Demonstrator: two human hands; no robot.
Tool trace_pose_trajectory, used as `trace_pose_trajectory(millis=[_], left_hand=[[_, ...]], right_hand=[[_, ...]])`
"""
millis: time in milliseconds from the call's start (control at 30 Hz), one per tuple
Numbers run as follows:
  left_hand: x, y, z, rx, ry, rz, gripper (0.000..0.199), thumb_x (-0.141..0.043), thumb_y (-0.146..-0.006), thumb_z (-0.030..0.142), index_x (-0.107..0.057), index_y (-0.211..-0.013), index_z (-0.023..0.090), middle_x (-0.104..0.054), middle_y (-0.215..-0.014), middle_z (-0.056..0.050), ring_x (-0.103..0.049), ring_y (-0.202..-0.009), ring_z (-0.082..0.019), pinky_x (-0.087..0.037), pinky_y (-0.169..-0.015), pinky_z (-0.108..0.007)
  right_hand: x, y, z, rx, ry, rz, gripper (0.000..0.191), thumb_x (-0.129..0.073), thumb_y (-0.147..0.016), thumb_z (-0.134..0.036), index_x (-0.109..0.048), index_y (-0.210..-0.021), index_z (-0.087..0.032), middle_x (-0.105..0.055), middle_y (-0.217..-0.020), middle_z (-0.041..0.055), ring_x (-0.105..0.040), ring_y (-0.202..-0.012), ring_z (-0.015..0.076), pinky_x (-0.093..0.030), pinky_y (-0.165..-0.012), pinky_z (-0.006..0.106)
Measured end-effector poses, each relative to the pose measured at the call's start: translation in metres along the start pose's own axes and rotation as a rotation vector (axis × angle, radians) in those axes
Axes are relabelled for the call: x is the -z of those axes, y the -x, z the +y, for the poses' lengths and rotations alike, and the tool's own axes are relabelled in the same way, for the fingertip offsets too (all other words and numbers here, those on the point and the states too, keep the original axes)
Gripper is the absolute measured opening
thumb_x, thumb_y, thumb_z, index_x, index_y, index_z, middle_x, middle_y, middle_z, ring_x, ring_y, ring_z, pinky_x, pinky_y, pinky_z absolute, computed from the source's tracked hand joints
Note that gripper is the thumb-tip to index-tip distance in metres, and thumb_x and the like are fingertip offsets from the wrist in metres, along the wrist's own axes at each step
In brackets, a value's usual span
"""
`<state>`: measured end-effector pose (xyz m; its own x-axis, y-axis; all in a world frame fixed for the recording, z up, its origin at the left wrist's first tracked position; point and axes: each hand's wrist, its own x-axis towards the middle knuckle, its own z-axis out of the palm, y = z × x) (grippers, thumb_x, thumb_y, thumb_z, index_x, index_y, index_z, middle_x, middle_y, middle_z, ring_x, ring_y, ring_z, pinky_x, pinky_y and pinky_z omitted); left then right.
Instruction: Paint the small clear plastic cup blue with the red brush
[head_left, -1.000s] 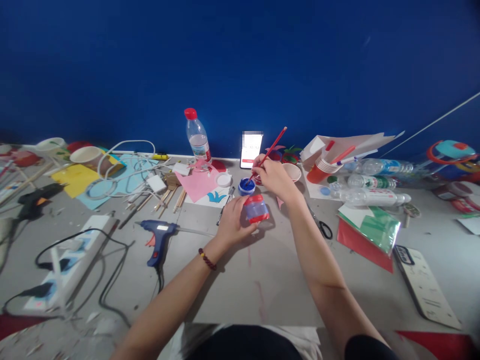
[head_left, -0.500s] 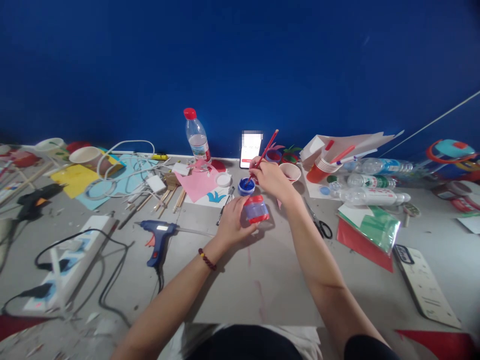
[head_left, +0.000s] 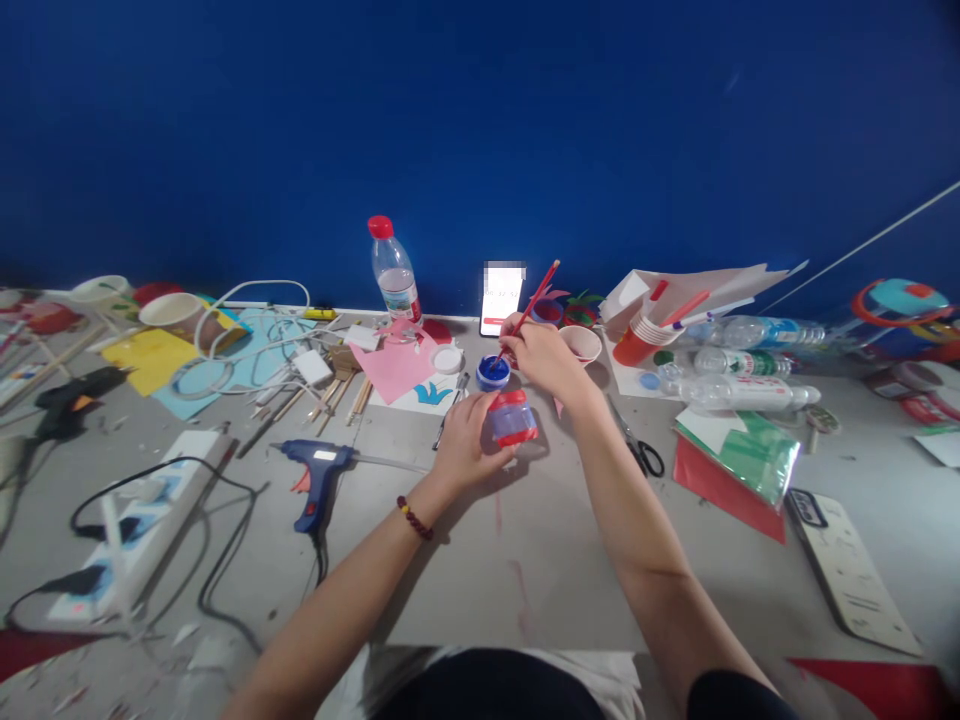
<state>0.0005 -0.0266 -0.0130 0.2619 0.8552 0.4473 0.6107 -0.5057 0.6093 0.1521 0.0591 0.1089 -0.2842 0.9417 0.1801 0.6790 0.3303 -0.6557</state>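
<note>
My right hand is closed around a red paintbrush, its lower end down in a small jar of blue paint. The jar stands on the table just beyond my left hand. That hand is closed on a paper cup lying on its side, painted with red bands at both ends and pale purple between. A white jar lid and a paper with a blue leafy shape lie to the left of the paint. Behind the right hand is another paper cup.
A blue glue gun and a power strip with cables lie left. A red-capped bottle stands behind, beside a lit phone. Scissors, plastic bottles, stacked cups and another phone are on the right.
Almost nothing differs. The brush has shifted very slightly in my right hand, its tip still in the blue paint. My left hand keeps the cup in the same place.
</note>
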Motion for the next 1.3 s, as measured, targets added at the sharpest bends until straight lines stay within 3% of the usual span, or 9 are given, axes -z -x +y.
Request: trace_pose_trajectory(millis=[167, 433, 667, 900, 1100, 1300], left_hand=[[0.001, 0.001, -0.001, 0.015, -0.002, -0.006, 0.071, -0.073, -0.075, 0.041, -0.041, -0.136, 0.021, -0.057, -0.129, -0.013, -0.055, -0.119, -0.032, -0.045, -0.101, -0.049], [0.000, 0.000, 0.000, 0.014, 0.005, -0.012, 0.071, -0.073, -0.075, 0.041, -0.042, -0.135, 0.021, -0.057, -0.128, -0.013, -0.055, -0.119, -0.032, -0.045, -0.101, -0.048], [0.001, 0.002, 0.000, 0.008, 0.009, -0.018, 0.072, -0.072, -0.075, 0.041, -0.040, -0.137, 0.023, -0.056, -0.130, -0.013, -0.055, -0.119, -0.032, -0.044, -0.101, -0.049], [0.002, 0.002, -0.001, 0.016, 0.016, -0.024, 0.073, -0.073, -0.075, 0.041, -0.041, -0.137, 0.021, -0.056, -0.131, -0.013, -0.054, -0.120, -0.032, -0.044, -0.103, -0.049], [0.001, 0.001, 0.000, 0.012, 0.011, -0.028, 0.072, -0.073, -0.075, 0.040, -0.042, -0.136, 0.020, -0.057, -0.130, -0.013, -0.055, -0.120, -0.032, -0.044, -0.102, -0.049], [0.003, 0.001, 0.001, 0.008, 0.011, -0.026, 0.071, -0.072, -0.075, 0.039, -0.041, -0.136, 0.020, -0.057, -0.129, -0.013, -0.055, -0.119, -0.031, -0.045, -0.101, -0.049]], right_hand=[[0.005, 0.002, -0.004, -0.011, -0.018, 0.061, 0.017, -0.046, -0.090, -0.014, -0.059, -0.082, -0.020, -0.067, -0.078, 0.0036, -0.062, -0.077, 0.0183, -0.044, -0.078, 0.029], [-0.001, 0.000, 0.003, 0.013, 0.025, -0.024, 0.018, -0.044, -0.092, -0.017, -0.061, -0.086, -0.019, -0.067, -0.080, 0.0052, -0.061, -0.076, 0.0189, -0.043, -0.077, 0.031], [-0.001, -0.001, 0.001, 0.001, -0.021, 0.015, 0.016, -0.046, -0.091, -0.016, -0.060, -0.085, -0.020, -0.065, -0.075, 0.0027, -0.059, -0.069, 0.0171, -0.044, -0.074, 0.030], [-0.002, 0.000, 0.003, 0.021, -0.032, 0.019, 0.018, -0.045, -0.092, -0.017, -0.062, -0.089, -0.020, -0.069, -0.079, 0.0039, -0.063, -0.075, 0.0180, -0.044, -0.077, 0.030], [-0.006, 0.000, -0.002, 0.039, 0.107, -0.012, 0.022, -0.042, -0.093, -0.014, -0.062, -0.085, -0.018, -0.069, -0.089, 0.0085, -0.063, -0.082, 0.0205, -0.043, -0.081, 0.031], [0.000, 0.000, -0.008, -0.019, 0.061, 0.036, 0.018, -0.045, -0.092, -0.013, -0.061, -0.085, -0.019, -0.067, -0.081, 0.0062, -0.062, -0.079, 0.0206, -0.044, -0.080, 0.031]])
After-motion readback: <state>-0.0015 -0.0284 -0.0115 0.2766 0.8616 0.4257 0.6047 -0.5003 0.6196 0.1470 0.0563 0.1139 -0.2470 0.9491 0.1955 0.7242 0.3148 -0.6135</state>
